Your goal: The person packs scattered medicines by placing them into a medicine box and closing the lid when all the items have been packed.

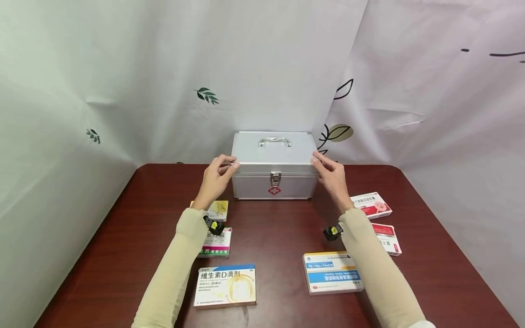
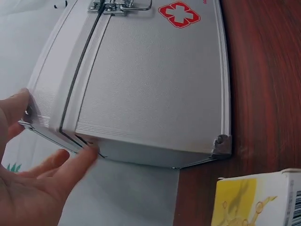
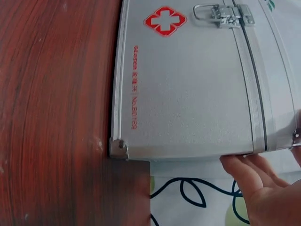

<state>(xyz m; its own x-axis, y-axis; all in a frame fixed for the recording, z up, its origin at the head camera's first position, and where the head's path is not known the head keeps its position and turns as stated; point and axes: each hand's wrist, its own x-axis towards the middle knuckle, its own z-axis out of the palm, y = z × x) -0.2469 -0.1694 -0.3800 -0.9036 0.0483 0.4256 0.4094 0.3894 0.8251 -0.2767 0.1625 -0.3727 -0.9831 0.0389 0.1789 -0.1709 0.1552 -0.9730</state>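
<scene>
A silver first-aid box [image 1: 275, 182] with a red-and-white cross on its front stands at the back of the table. Its lid [image 1: 254, 149] is down, with a metal handle on top. On the front, the latch [image 3: 228, 16] has a wire loop pointing down toward the cross. My left hand [image 1: 217, 177] holds the lid's left front corner, thumb at the top edge and fingertips at the side near the seam. At the opposite front corner, my right hand [image 1: 333, 177] grips the lid likewise, its fingers [image 3: 242, 174] against the side wall.
Medicine boxes lie on both sides: a vitamin D box [image 1: 225, 286], a magenta-and-green striped box [image 1: 217, 248] and a yellow one [image 2: 254, 202] at left; a blue-and-white box [image 1: 332, 273] and two red-and-white boxes [image 1: 375, 205] at right. A white curtain [image 1: 283, 68] hangs behind the table.
</scene>
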